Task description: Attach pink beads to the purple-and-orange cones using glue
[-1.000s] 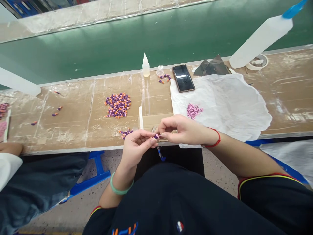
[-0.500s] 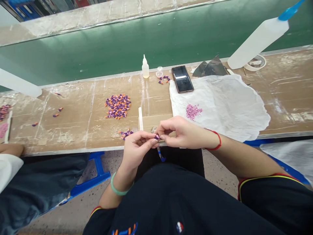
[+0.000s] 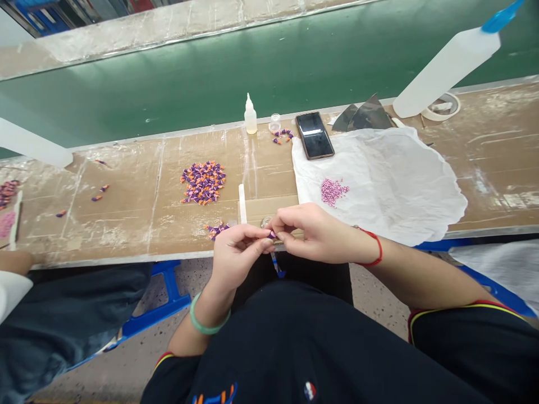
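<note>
A small purple piece [image 3: 272, 234] is pinched between the thumb and index finger of my left hand [image 3: 236, 252], just above the table's front edge. My right hand [image 3: 309, 233] meets it from the other side, thumb and fingertip closed at the piece's right end. Fingers cover most of the piece. Close to my left hand lies a small pile of purple and orange pieces [image 3: 217, 229]; a larger pile [image 3: 203, 183] sits farther back. Partly behind my fingertips is a small round clear object [image 3: 265, 222]. A white flat stick [image 3: 242, 203] lies behind my left hand.
Pink beads [image 3: 334, 192] lie on a white cloth [image 3: 391, 179], with a phone [image 3: 315, 136] at its corner. A dropper bottle [image 3: 250, 116], a large white bottle [image 3: 448, 73] and a tape roll [image 3: 441, 106] stand along the back. Another person's arm [image 3: 14, 262] is at far left.
My right hand has dipped slightly toward me, its fingertips still at the purple piece. My left hand holds almost the same place. The other person's arm has drawn back a little to the left.
</note>
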`<action>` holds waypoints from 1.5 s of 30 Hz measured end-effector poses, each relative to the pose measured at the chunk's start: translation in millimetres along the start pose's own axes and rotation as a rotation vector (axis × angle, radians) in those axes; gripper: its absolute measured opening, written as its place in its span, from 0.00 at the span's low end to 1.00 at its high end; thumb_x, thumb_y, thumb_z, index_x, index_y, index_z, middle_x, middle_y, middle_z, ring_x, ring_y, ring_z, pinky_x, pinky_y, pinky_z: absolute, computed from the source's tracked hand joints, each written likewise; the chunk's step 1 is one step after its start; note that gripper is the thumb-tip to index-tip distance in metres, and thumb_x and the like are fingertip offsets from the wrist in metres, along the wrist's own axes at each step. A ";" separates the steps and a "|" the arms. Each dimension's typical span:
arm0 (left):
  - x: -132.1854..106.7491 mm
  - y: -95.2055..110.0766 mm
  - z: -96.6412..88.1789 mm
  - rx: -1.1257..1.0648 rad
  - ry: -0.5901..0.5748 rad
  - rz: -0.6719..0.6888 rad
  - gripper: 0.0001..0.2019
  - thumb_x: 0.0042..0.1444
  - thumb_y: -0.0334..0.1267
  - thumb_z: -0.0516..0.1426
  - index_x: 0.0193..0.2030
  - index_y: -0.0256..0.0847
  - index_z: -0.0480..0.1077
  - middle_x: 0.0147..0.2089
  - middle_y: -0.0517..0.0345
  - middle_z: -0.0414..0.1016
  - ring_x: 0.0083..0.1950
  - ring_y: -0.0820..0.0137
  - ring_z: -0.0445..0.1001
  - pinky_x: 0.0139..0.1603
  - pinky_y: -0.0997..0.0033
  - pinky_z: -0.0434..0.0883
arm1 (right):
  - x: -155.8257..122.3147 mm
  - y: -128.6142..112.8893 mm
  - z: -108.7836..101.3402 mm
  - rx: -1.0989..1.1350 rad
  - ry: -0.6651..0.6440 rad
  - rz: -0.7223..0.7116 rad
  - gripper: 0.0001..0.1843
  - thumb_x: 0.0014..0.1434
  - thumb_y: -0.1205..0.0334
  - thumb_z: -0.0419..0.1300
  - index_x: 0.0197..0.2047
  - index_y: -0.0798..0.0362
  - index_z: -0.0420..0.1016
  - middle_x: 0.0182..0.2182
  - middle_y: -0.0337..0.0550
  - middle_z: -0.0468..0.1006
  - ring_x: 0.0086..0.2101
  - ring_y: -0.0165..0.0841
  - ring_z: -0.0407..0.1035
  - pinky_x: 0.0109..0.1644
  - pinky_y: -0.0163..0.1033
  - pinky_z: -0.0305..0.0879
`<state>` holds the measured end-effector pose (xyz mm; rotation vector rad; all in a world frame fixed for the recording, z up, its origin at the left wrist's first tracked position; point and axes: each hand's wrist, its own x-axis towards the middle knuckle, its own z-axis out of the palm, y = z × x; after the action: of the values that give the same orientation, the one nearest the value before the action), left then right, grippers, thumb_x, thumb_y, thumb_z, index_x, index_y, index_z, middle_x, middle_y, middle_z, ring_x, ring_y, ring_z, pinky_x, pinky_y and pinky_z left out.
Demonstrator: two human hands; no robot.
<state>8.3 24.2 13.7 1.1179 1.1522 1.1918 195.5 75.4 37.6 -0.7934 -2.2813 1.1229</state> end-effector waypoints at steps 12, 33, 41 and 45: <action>4.7 1.7 -7.2 -0.017 -0.031 -0.072 0.12 0.46 0.42 0.71 0.32 0.38 0.78 0.30 0.53 0.83 0.27 0.68 0.81 0.31 0.71 0.80 | -8.3 5.1 -14.6 0.009 0.104 0.102 0.08 0.64 0.64 0.54 0.36 0.53 0.73 0.34 0.43 0.82 0.32 0.31 0.73 0.34 0.35 0.66; 90.8 -53.2 -139.0 1.257 0.203 0.123 0.02 0.53 0.34 0.60 0.34 0.41 0.71 0.41 0.51 0.73 0.48 0.58 0.72 0.54 0.57 0.69 | -46.1 57.8 -19.0 0.041 0.290 0.414 0.11 0.64 0.55 0.56 0.37 0.48 0.78 0.41 0.43 0.84 0.42 0.40 0.78 0.45 0.45 0.74; 95.9 -59.6 -134.0 1.380 0.167 0.211 0.04 0.58 0.33 0.56 0.33 0.40 0.71 0.42 0.45 0.75 0.47 0.53 0.70 0.52 0.53 0.67 | -49.1 57.4 -18.0 0.069 0.351 0.429 0.12 0.62 0.53 0.57 0.34 0.49 0.77 0.39 0.44 0.84 0.41 0.40 0.78 0.46 0.47 0.74; 91.7 -51.5 -132.1 1.306 0.177 0.208 0.05 0.58 0.34 0.55 0.30 0.41 0.68 0.38 0.47 0.75 0.44 0.55 0.71 0.50 0.54 0.67 | -53.9 55.5 -21.3 0.108 0.398 0.464 0.13 0.61 0.50 0.59 0.34 0.50 0.77 0.40 0.47 0.84 0.42 0.42 0.78 0.48 0.49 0.75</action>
<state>-116.4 115.9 -53.9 2.1372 2.0792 0.5817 263.7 78.1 -4.6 -1.4077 -1.7387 1.1398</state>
